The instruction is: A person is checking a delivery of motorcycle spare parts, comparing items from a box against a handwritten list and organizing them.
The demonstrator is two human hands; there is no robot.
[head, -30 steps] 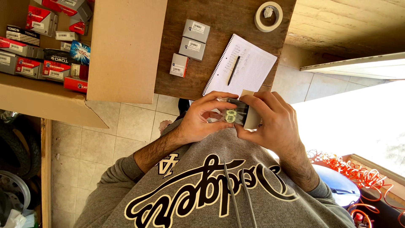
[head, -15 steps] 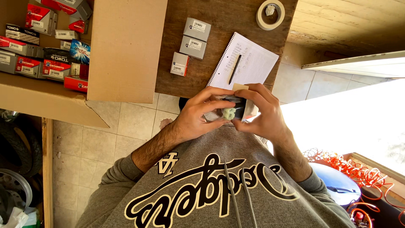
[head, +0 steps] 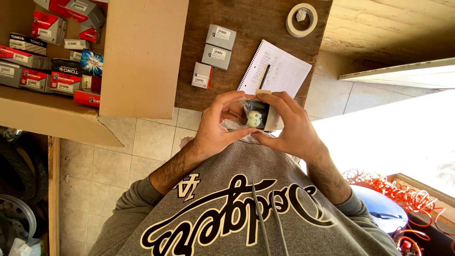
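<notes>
Got both hands, left hand [head: 215, 130] and right hand [head: 289, 130], pinched tight around this little bagged part [head: 256, 115] just below the notebook [head: 279, 73], holding it close to look.

One head-worn camera looks steeply down, close over the chest, toward the wooden table [head: 227, 90].

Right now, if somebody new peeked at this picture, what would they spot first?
First, the two hands in the middle: the left hand and right hand share a grip on a small dark part in a clear bag. Just past them, a spiral notebook with a pen on it lies on the wooden table, beside three small grey boxes. At far left, a big cardboard box holds many red and grey packages.
</notes>
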